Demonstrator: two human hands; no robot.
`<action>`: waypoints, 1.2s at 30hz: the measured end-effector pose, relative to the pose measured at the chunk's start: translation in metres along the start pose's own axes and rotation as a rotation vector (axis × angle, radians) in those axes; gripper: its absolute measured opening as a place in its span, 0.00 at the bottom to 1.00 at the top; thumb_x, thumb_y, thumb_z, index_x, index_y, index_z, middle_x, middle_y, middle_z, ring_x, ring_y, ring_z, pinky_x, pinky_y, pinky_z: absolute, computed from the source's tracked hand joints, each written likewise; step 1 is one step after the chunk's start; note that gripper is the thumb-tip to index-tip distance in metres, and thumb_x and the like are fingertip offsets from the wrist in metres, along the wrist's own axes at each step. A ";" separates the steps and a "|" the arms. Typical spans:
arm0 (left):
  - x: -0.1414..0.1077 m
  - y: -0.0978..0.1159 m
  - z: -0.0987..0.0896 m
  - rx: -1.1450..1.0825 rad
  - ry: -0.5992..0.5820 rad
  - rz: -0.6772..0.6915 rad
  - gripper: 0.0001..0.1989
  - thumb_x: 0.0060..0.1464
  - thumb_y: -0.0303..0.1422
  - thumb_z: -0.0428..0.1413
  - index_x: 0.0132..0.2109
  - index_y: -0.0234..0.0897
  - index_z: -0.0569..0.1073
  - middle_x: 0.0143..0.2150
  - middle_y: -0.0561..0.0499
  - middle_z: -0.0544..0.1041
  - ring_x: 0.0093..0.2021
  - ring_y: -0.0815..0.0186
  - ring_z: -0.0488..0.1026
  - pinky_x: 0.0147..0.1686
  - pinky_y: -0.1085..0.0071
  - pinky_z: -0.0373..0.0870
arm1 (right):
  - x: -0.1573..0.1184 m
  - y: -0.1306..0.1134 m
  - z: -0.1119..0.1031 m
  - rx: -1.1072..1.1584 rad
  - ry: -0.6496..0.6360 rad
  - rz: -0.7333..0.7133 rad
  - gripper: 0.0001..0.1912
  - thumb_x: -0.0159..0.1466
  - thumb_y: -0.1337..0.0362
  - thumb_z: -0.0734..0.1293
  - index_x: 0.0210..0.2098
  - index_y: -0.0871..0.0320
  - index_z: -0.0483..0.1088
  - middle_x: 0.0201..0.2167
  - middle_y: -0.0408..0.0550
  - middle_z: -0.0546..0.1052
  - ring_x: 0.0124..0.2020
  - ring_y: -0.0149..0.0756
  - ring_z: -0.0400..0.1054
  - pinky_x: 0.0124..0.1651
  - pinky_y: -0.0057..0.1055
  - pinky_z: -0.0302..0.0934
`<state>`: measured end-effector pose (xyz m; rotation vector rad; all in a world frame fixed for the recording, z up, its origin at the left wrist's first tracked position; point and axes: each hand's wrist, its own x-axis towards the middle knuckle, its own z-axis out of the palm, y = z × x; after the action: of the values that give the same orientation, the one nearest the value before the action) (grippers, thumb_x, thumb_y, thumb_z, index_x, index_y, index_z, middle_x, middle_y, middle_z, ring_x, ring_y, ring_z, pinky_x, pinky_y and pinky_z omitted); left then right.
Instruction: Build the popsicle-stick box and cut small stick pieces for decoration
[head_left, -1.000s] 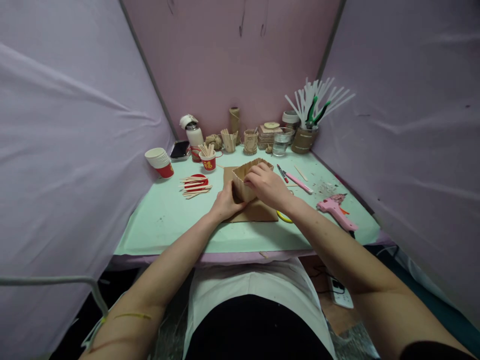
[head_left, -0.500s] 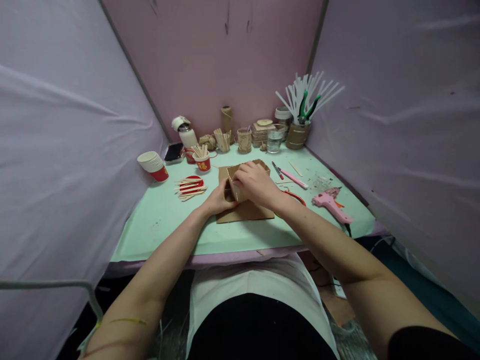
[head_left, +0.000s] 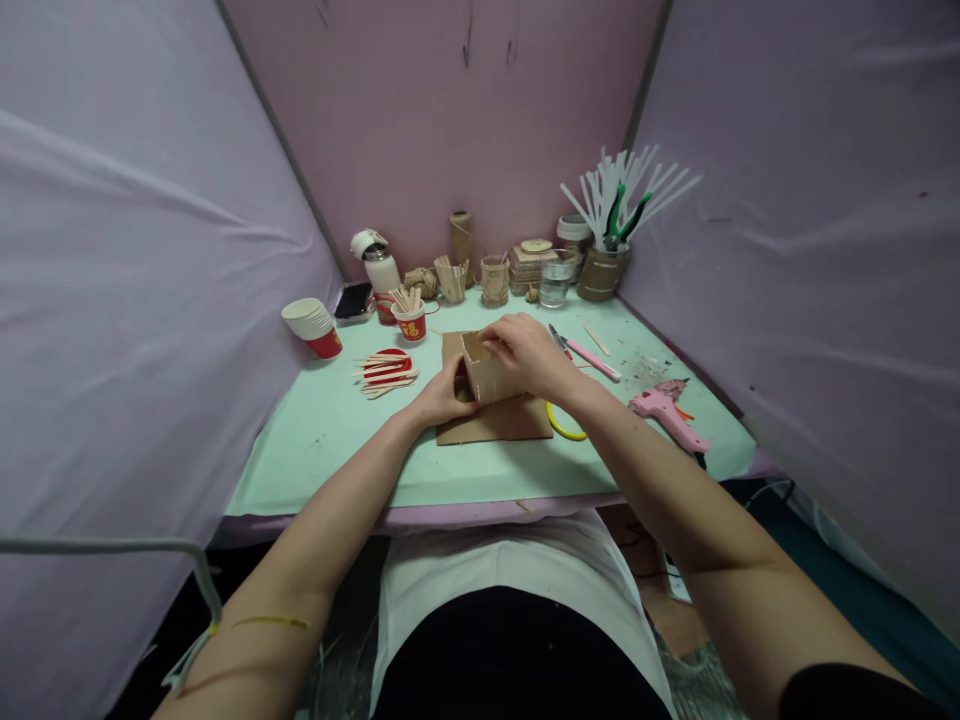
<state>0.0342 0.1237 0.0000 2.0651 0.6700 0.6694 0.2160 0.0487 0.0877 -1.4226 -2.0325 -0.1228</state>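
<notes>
A small open cardboard box [head_left: 491,380] stands on a flat cardboard sheet [head_left: 495,425] in the middle of the table. My left hand [head_left: 444,393] grips its left side, thumb along the near bottom corner and fingers up the side. Over the top right edge bends my right hand [head_left: 523,350], its fingertips pinched at the rim or just inside; whether they hold a small piece is hidden. Right of the sheet lies a yellow ring-shaped handle [head_left: 566,425], partly behind my right wrist.
A pink glue gun [head_left: 667,410], a pink cutter [head_left: 594,360] and pliers-like tools lie on the right. Wooden sticks [head_left: 386,372] rest on a red disc at left, near stacked paper cups [head_left: 313,328]. A water glass [head_left: 555,280] and jars line the back.
My right hand has shifted slightly right and back along the box, baring more of its front wall and opening. My left hand keeps its hold. The view has moved a little.
</notes>
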 end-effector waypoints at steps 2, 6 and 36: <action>0.000 0.000 0.000 -0.015 -0.003 -0.013 0.43 0.39 0.31 0.64 0.61 0.37 0.53 0.60 0.39 0.67 0.58 0.51 0.68 0.56 0.57 0.67 | 0.000 0.004 -0.003 0.039 0.016 0.009 0.08 0.65 0.70 0.63 0.37 0.58 0.74 0.36 0.50 0.77 0.40 0.41 0.66 0.42 0.35 0.56; 0.000 0.001 0.000 -0.020 -0.004 0.001 0.41 0.39 0.31 0.64 0.60 0.37 0.55 0.58 0.40 0.69 0.58 0.50 0.68 0.56 0.55 0.67 | -0.002 0.003 -0.004 0.052 -0.010 -0.006 0.08 0.64 0.69 0.63 0.35 0.58 0.76 0.35 0.50 0.77 0.39 0.41 0.65 0.43 0.35 0.56; -0.018 0.006 -0.013 -0.006 0.159 0.014 0.28 0.43 0.26 0.60 0.54 0.35 0.66 0.55 0.41 0.71 0.55 0.58 0.69 0.55 0.60 0.65 | -0.004 -0.017 0.004 -0.104 -0.100 -0.071 0.08 0.65 0.69 0.62 0.34 0.59 0.72 0.37 0.49 0.77 0.40 0.41 0.63 0.39 0.34 0.50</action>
<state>0.0144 0.1159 0.0078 2.0271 0.7426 0.8497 0.2000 0.0404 0.0872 -1.4453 -2.1874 -0.1937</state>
